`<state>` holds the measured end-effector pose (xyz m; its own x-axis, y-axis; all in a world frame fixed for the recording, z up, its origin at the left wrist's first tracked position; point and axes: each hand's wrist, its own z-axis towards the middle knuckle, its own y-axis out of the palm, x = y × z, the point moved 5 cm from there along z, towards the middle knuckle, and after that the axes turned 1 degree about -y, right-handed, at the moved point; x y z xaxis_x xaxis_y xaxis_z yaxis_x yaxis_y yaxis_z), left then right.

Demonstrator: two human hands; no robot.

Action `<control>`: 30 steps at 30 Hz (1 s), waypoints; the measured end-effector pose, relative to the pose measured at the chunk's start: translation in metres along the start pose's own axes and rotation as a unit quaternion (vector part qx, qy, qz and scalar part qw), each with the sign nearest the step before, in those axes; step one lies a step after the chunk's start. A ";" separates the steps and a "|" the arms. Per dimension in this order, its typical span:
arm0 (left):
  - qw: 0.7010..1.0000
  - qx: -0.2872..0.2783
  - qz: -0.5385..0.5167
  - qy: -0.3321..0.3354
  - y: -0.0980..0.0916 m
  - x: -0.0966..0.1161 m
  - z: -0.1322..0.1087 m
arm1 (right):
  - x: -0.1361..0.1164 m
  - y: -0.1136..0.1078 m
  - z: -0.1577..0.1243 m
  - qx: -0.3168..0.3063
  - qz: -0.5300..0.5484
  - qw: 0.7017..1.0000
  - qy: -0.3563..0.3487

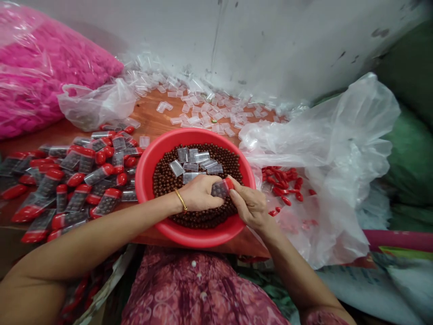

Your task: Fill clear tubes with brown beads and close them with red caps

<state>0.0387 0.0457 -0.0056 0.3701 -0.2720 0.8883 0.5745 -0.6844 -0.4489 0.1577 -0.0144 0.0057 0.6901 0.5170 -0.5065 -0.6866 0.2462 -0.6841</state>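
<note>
A red plastic bowl full of small brown beads sits in front of me, with several empty clear cases lying on the beads. My left hand is closed round a clear case filled with beads. My right hand pinches the red cap at that case's end. Both hands hover over the bowl's near half.
Filled, red-capped cases are heaped left of the bowl. Loose red caps lie on a clear plastic bag at the right. Empty clear cases are scattered on the wooden table by the wall. A pink bagged bundle lies far left.
</note>
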 end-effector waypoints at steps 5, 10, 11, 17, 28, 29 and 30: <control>1.000 0.025 -0.005 -0.010 0.001 -0.005 0.001 | -0.008 0.000 0.002 0.012 -0.031 0.999 -0.023; 0.998 -0.004 -0.067 0.003 0.000 -0.001 0.003 | -0.004 -0.006 0.019 -0.039 0.005 0.999 0.023; 0.995 -0.036 -0.091 -0.004 0.002 0.000 0.003 | -0.001 -0.008 0.023 -0.028 0.016 0.998 0.046; 0.995 -0.100 -0.003 -0.026 0.004 0.001 0.002 | 0.022 0.004 0.037 0.143 0.232 0.936 0.221; 0.972 -0.053 0.231 0.008 0.011 -0.001 -0.003 | 0.004 0.045 0.038 -0.061 0.216 0.960 0.170; 0.975 -0.048 0.218 0.021 0.012 -0.004 -0.004 | 0.000 0.045 0.037 -0.070 0.190 0.969 0.141; 0.979 -0.038 0.195 0.035 0.012 -0.006 -0.005 | -0.005 0.046 0.037 -0.078 0.164 0.977 0.114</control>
<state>0.0391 0.0358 -0.0157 0.4976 -0.5666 0.6568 0.3428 -0.5671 -0.7489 0.1143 0.0250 -0.0035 0.4842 0.3474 -0.8030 -0.8483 -0.0384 -0.5281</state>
